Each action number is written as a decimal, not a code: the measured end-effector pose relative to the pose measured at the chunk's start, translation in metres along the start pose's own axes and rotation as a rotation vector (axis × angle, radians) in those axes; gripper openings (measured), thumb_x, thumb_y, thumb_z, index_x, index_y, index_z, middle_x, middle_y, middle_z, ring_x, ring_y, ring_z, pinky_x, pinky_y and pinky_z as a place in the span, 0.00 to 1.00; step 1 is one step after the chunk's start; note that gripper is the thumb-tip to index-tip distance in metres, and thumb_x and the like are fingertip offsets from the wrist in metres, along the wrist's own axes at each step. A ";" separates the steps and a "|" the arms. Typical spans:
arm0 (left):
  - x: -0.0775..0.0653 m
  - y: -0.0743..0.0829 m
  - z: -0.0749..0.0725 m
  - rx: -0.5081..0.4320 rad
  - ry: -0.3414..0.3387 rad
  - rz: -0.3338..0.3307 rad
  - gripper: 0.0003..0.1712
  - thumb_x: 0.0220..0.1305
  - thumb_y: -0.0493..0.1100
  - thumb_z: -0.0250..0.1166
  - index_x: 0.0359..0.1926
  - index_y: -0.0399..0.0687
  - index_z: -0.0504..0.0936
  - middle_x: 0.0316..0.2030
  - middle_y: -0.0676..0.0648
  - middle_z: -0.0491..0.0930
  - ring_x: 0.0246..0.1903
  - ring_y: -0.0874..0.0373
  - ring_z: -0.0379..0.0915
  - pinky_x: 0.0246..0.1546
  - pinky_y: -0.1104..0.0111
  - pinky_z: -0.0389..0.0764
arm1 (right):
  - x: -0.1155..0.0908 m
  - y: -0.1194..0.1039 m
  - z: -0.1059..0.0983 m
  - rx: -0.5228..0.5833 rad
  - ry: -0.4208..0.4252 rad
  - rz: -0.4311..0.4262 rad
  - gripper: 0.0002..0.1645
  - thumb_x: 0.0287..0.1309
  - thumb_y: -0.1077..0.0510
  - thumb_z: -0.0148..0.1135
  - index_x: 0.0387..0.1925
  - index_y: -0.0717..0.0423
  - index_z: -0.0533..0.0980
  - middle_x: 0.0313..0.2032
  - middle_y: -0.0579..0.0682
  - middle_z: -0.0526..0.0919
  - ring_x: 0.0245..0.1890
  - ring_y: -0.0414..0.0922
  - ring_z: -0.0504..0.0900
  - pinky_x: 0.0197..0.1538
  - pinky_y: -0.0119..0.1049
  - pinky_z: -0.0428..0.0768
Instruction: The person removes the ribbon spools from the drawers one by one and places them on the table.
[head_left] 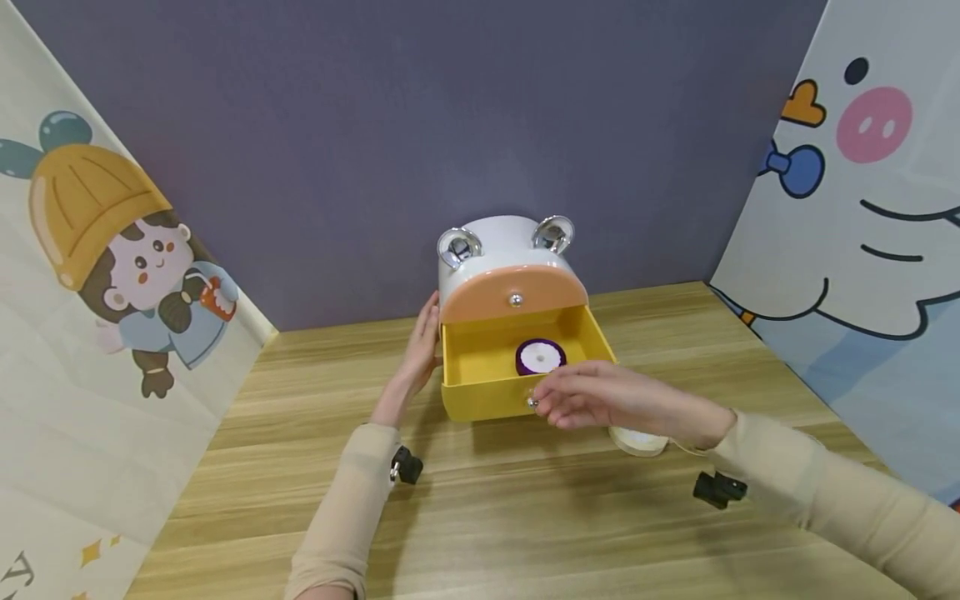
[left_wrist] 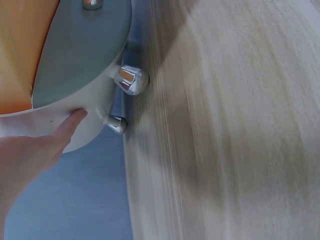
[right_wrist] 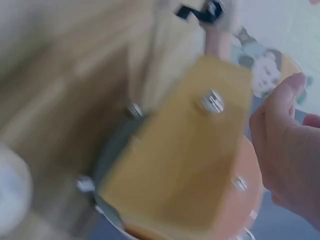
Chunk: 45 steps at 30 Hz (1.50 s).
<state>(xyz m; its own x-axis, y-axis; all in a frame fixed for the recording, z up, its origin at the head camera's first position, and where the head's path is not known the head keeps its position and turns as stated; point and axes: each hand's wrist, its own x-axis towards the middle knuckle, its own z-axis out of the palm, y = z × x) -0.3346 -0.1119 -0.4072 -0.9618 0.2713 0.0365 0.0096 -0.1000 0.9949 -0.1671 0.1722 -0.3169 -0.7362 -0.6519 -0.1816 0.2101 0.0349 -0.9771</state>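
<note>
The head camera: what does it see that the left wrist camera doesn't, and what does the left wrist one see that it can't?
Only the head view shows the purple-edged roll inside the drawer, the silver ears and the right hand.
Only the left wrist view shows the grey-green panel beneath the drawer and two silver feet.
Both show the left hand touching the white box, the pulled-out yellow drawer and the wooden table.

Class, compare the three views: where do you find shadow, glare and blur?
Head view: fairly sharp, soft shadow on the tabletop below the yellow drawer, glints on the silver ears; left wrist view: left hand fairly clear, bright reflections on the silver feet; right wrist view: drawer and tabletop smeared, right hand crisper.
</note>
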 end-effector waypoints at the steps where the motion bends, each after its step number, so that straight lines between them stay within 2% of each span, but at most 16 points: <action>1: 0.000 0.000 -0.001 -0.002 -0.001 -0.001 0.32 0.76 0.65 0.40 0.77 0.75 0.48 0.80 0.50 0.43 0.77 0.42 0.46 0.64 0.34 0.67 | 0.000 -0.007 -0.003 -0.030 0.013 -0.024 0.16 0.75 0.56 0.49 0.50 0.62 0.77 0.41 0.45 0.87 0.39 0.37 0.84 0.49 0.30 0.86; 6: 0.000 0.002 -0.004 -0.023 -0.007 -0.006 0.32 0.76 0.63 0.42 0.77 0.73 0.49 0.80 0.49 0.45 0.77 0.43 0.47 0.63 0.34 0.69 | 0.007 -0.039 -0.019 -0.258 0.149 -0.118 0.19 0.74 0.54 0.51 0.53 0.66 0.75 0.44 0.51 0.85 0.41 0.40 0.83 0.51 0.33 0.87; 9: -0.001 0.003 -0.005 -0.032 -0.013 -0.003 0.32 0.76 0.63 0.42 0.77 0.72 0.49 0.79 0.48 0.46 0.77 0.42 0.48 0.63 0.34 0.69 | 0.015 -0.048 -0.028 -0.473 0.206 -0.159 0.20 0.74 0.54 0.52 0.55 0.67 0.74 0.46 0.57 0.83 0.42 0.42 0.84 0.51 0.36 0.87; 12: -0.001 0.004 -0.005 -0.029 -0.023 -0.004 0.33 0.76 0.64 0.43 0.77 0.71 0.48 0.79 0.48 0.46 0.76 0.41 0.49 0.63 0.34 0.70 | 0.025 -0.050 -0.036 -0.709 0.238 -0.198 0.17 0.72 0.55 0.55 0.54 0.62 0.76 0.48 0.58 0.84 0.44 0.44 0.85 0.52 0.40 0.87; 14: -0.002 0.004 -0.005 -0.028 -0.027 -0.004 0.34 0.76 0.64 0.43 0.77 0.71 0.48 0.79 0.47 0.47 0.76 0.41 0.49 0.63 0.35 0.70 | 0.032 -0.048 -0.040 -0.874 0.240 -0.230 0.15 0.70 0.55 0.58 0.52 0.60 0.78 0.48 0.57 0.85 0.45 0.45 0.85 0.53 0.43 0.86; 17: -0.002 0.002 -0.006 -0.027 -0.024 -0.010 0.33 0.76 0.63 0.43 0.77 0.70 0.49 0.79 0.46 0.49 0.75 0.40 0.51 0.62 0.35 0.71 | 0.041 -0.042 -0.045 -1.132 0.213 -0.292 0.18 0.65 0.53 0.64 0.52 0.59 0.79 0.49 0.55 0.85 0.49 0.47 0.83 0.57 0.46 0.83; 21: -0.002 0.002 -0.006 -0.031 -0.015 -0.010 0.32 0.77 0.61 0.43 0.77 0.70 0.50 0.78 0.45 0.50 0.74 0.39 0.53 0.62 0.35 0.71 | 0.052 -0.034 -0.049 -1.308 0.116 -0.353 0.24 0.60 0.53 0.68 0.54 0.63 0.77 0.51 0.57 0.83 0.52 0.50 0.79 0.60 0.50 0.78; 26: -0.001 0.002 -0.005 -0.031 -0.015 0.000 0.32 0.77 0.60 0.44 0.77 0.69 0.50 0.78 0.45 0.49 0.75 0.38 0.52 0.63 0.33 0.68 | 0.062 -0.026 -0.054 -1.393 0.018 -0.360 0.26 0.59 0.56 0.68 0.56 0.63 0.76 0.53 0.57 0.82 0.54 0.52 0.78 0.61 0.50 0.76; 29: 0.000 0.002 -0.005 -0.035 -0.011 0.000 0.31 0.77 0.60 0.44 0.77 0.70 0.51 0.78 0.45 0.49 0.75 0.38 0.51 0.64 0.33 0.67 | 0.067 -0.024 -0.056 -1.408 -0.016 -0.356 0.26 0.60 0.58 0.67 0.58 0.64 0.75 0.55 0.58 0.81 0.56 0.54 0.78 0.63 0.53 0.75; 33: -0.001 0.003 -0.004 -0.036 -0.018 0.008 0.31 0.77 0.60 0.44 0.77 0.69 0.51 0.78 0.45 0.50 0.74 0.38 0.52 0.63 0.32 0.68 | 0.071 -0.021 -0.059 -1.414 -0.035 -0.337 0.27 0.60 0.59 0.66 0.59 0.65 0.74 0.55 0.60 0.80 0.58 0.56 0.78 0.64 0.55 0.75; 40: -0.001 0.003 -0.004 -0.038 -0.037 0.008 0.32 0.78 0.60 0.42 0.78 0.67 0.48 0.78 0.43 0.49 0.74 0.38 0.52 0.63 0.33 0.68 | 0.077 -0.015 -0.061 -1.410 -0.058 -0.237 0.31 0.58 0.58 0.67 0.62 0.63 0.72 0.58 0.60 0.79 0.61 0.57 0.76 0.67 0.56 0.72; 45: -0.002 0.004 -0.005 -0.050 -0.044 0.003 0.32 0.79 0.57 0.40 0.79 0.65 0.45 0.79 0.42 0.46 0.75 0.37 0.50 0.63 0.33 0.68 | 0.081 -0.013 -0.061 -1.415 -0.050 -0.214 0.30 0.57 0.62 0.65 0.62 0.62 0.72 0.57 0.59 0.79 0.59 0.56 0.76 0.67 0.56 0.72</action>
<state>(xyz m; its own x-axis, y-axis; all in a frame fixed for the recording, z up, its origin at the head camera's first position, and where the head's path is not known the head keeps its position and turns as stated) -0.3344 -0.1174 -0.4036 -0.9488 0.3127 0.0445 -0.0025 -0.1483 0.9889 -0.2693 0.1652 -0.3260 -0.6420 -0.7655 -0.0440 -0.7283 0.6268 -0.2770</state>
